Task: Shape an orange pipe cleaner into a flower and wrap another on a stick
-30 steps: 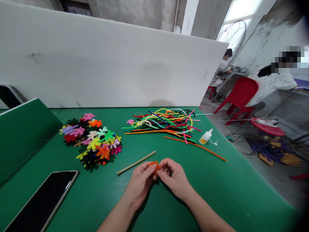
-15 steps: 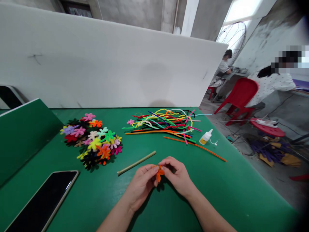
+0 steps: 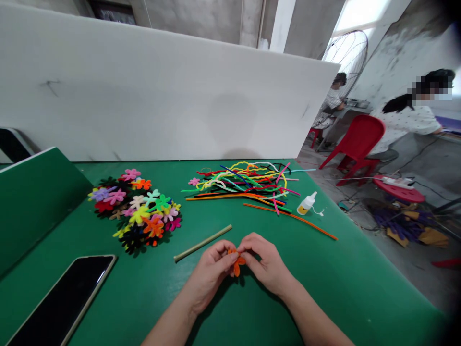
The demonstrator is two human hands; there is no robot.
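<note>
1 fuzzy orange pipe-cleaner flower (image 3: 236, 269) is pinched by the nearly closed left hand (image 3: 212, 269) and right hand (image 3: 267, 264). Beyond it, 1 olive stick (image 3: 203, 243) and 1 squeeze bottle (image 3: 306, 205) are seen.

This is a craft workshop. Heaped pipe-cleaner flowers (image 3: 140, 216) at eight o'clock, loose pipe cleaners (image 3: 234, 195) mid-view and a glue bottle (image 3: 306, 204) toward four share a green worktable (image 3: 126, 307). Two people (image 3: 406, 122) sit at other desks (image 3: 428, 151) between two and three o'clock. A power strip (image 3: 398, 182) lies on a red stool (image 3: 401, 194) at three; bare concrete wall (image 3: 201, 21) shows at twelve, above a white partition (image 3: 162, 105).
</note>
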